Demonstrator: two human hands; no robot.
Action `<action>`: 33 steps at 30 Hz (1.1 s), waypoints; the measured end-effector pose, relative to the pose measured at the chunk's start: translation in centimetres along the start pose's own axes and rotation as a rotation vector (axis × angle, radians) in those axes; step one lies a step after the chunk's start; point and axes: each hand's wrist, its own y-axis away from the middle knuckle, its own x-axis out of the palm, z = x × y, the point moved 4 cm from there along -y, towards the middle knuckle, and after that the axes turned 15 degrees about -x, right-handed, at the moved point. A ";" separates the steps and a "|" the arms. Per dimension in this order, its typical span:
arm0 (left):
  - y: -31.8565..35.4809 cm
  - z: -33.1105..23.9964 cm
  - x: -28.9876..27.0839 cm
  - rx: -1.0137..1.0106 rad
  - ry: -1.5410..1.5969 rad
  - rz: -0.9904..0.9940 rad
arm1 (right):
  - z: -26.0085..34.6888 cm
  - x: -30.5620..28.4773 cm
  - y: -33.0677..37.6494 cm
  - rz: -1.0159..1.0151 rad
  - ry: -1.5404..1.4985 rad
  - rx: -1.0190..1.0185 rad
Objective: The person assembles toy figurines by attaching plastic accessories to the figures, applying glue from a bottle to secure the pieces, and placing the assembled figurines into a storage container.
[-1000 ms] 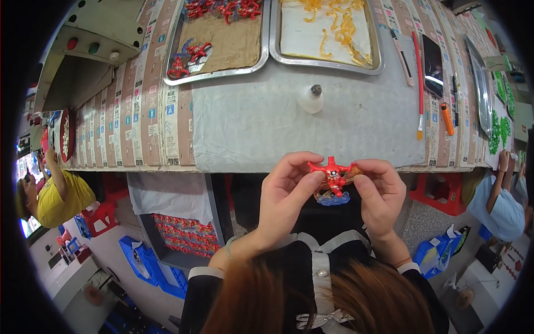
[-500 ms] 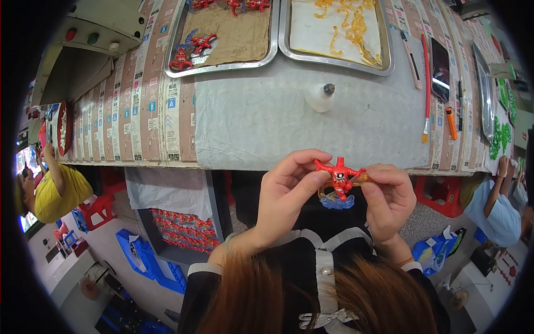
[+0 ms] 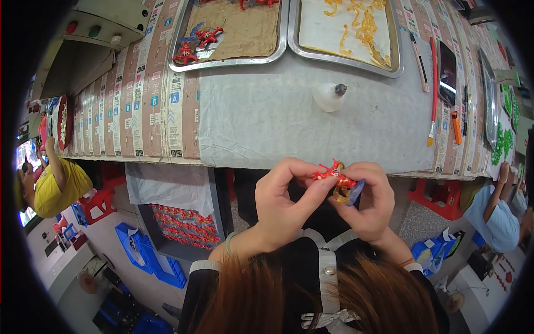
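Just off the table's front edge, both hands hold a small red toy figure (image 3: 346, 182) that lies tilted on its side. My left hand (image 3: 289, 195) pinches its red body between thumb and fingers. My right hand (image 3: 369, 201) is closed round the other end, where a clear blue base (image 3: 356, 192) and a clear amber-yellow piece (image 3: 342, 196) show. Fingers hide part of the figure and the joint between the pieces. On the table beyond the hands stands a white squeeze bottle (image 3: 327, 100) with a dark tip.
A metal tray (image 3: 233, 63) bears red figures on cardboard; another tray (image 3: 345, 60) bears amber pieces. To the right lie a red-handled brush (image 3: 434, 94), a phone (image 3: 447, 72) and an orange lighter (image 3: 456, 127). A grey bin (image 3: 222, 209) of red figures is below left. Co-workers sit at both sides.
The figure has turned from upright to tilted, its blue base swinging from underneath to the right. My right hand has moved left, nearer my left hand, and its fingers have curled further round.
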 end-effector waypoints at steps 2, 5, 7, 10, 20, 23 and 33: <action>0.1 -0.6 -0.1 -0.033 0.030 0.055 | -0.5 0.1 0.2 0.000 -0.218 0.198; -0.5 -0.9 -0.7 0.009 0.076 -0.035 | -1.0 0.6 0.6 -0.135 -0.661 0.479; -0.8 -1.0 -0.8 -0.015 0.087 0.030 | -1.0 0.5 0.4 -0.151 -0.738 0.539; -0.9 -0.3 -0.4 -0.206 0.151 0.241 | -1.0 0.7 0.6 -0.162 -0.883 0.617; -0.6 0.2 -0.6 -0.324 0.348 0.238 | -0.7 1.2 0.2 -0.198 -0.993 0.657; -0.4 -0.2 -0.6 -0.302 0.345 0.209 | -0.8 1.4 0.2 -0.173 -1.060 0.665; -0.9 1.1 -1.0 -0.359 0.456 0.266 | 0.3 1.1 -0.2 -0.129 -0.753 0.528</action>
